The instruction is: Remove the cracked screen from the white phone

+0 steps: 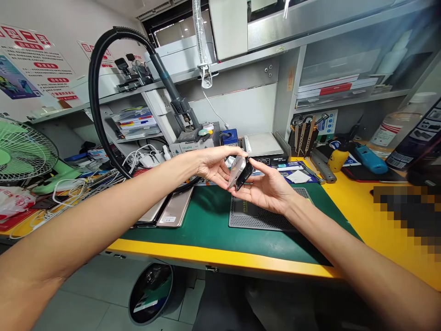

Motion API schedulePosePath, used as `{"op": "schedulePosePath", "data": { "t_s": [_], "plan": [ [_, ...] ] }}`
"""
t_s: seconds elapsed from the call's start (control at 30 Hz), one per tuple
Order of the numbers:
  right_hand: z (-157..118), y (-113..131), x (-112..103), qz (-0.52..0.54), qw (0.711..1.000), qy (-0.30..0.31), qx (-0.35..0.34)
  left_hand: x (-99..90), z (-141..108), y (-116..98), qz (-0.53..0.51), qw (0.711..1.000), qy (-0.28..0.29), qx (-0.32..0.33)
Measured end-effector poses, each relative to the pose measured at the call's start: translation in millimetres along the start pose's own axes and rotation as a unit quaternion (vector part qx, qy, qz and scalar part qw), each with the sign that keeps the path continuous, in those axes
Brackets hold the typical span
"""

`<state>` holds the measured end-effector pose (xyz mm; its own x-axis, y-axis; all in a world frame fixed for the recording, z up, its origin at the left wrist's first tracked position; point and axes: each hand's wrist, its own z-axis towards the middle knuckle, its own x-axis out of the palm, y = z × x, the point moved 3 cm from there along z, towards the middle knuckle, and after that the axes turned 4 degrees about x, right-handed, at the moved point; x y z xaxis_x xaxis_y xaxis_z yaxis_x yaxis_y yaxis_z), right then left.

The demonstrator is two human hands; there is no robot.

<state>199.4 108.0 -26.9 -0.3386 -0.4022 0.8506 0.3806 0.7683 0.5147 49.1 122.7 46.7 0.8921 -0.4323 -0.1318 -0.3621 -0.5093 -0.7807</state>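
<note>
Both hands hold a small phone (237, 174) up over the green mat (206, 207), tilted on edge. Its silver side faces left, and a dark part (245, 175) stands slightly apart from it on the right. My left hand (220, 165) grips the silver side, with the thumb along the top. The fingers and thumb of my right hand (268, 186) close on the dark part from the right. Beneath my right hand lies a grey perforated pad (241, 220). A gold tablet-like device (176, 207) rests on the mat to the left.
A black hose (94, 92) arches at the left near a green fan (20, 147). Behind the hands stand a soldering station (193, 140) and a flat silver plate (263, 144). Tools (305, 135), a blue object (371, 158) and bottles are at right. A bin (151, 294) stands below.
</note>
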Motion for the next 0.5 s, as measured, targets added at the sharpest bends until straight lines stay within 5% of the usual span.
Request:
{"op": "schedulePosePath", "data": {
  "t_s": [0.5],
  "plan": [
    [-1.5,0.0,-0.8,0.009,0.999,0.022,0.027,3.7,-1.9,1.6,-0.012,0.999,-0.015,-0.026]
  ]
}}
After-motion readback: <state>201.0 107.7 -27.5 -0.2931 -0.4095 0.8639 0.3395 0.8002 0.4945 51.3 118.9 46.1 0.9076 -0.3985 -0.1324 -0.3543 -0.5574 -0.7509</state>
